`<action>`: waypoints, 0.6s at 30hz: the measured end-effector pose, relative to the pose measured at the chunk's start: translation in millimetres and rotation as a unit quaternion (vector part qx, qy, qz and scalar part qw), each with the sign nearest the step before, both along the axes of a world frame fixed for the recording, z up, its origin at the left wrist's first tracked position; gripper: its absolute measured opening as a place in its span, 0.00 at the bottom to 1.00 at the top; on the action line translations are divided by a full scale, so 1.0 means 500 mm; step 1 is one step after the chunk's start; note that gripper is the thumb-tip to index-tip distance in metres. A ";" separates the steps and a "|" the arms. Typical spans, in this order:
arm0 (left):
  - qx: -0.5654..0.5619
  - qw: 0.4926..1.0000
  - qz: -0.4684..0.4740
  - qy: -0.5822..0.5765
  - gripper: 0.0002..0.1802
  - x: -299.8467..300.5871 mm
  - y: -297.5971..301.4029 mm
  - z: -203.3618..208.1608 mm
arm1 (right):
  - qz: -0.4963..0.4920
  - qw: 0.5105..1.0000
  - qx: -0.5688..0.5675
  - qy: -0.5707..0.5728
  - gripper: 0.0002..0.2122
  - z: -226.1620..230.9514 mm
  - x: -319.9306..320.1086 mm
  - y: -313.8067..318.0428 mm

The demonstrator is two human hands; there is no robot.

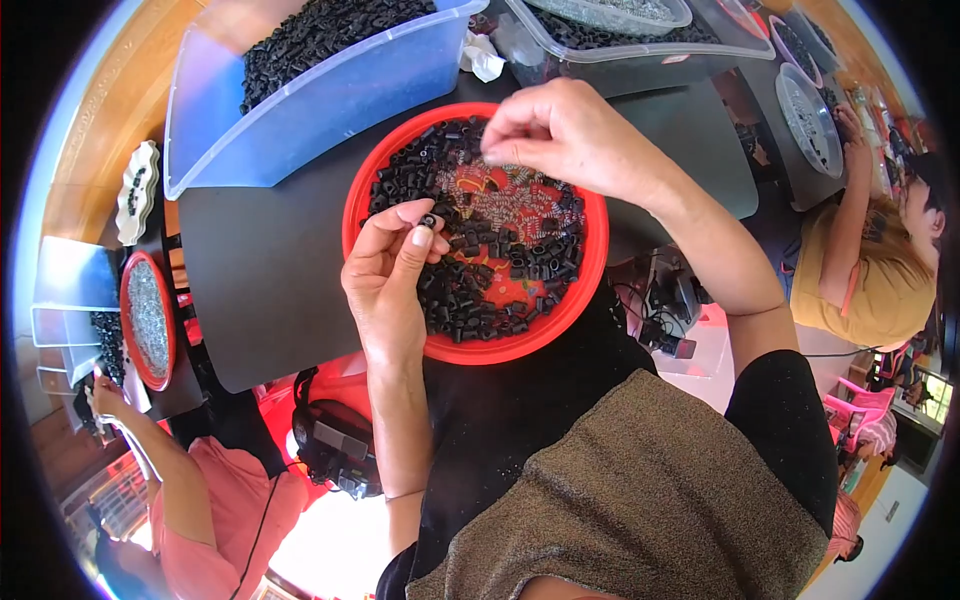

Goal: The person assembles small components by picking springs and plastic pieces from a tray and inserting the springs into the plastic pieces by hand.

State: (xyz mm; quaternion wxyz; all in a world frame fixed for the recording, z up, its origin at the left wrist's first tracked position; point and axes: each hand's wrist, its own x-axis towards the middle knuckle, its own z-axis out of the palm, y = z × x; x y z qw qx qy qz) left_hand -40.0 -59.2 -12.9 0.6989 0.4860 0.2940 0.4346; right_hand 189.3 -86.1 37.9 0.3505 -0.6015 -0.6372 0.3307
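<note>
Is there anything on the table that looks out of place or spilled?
A crumpled white scrap, perhaps paper or plastic, lies between the blue bin and the clear bin; it seems odd there, like stray litter. I see no obvious spill around the red basin.

A crumpled white tissue [484, 59] shows at the far side of the counter [265, 290], a scalloped white dish [147, 163] at left, a pink-shirted person [235, 500] at near left, and a mustard-shirted person [870, 275] and pink chair [862, 405] at right.
</note>
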 end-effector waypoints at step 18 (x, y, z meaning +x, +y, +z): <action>-0.014 1.000 -0.009 0.022 0.10 0.002 -0.004 0.005 | 0.086 0.936 0.120 -0.319 0.09 -0.045 -0.013 0.006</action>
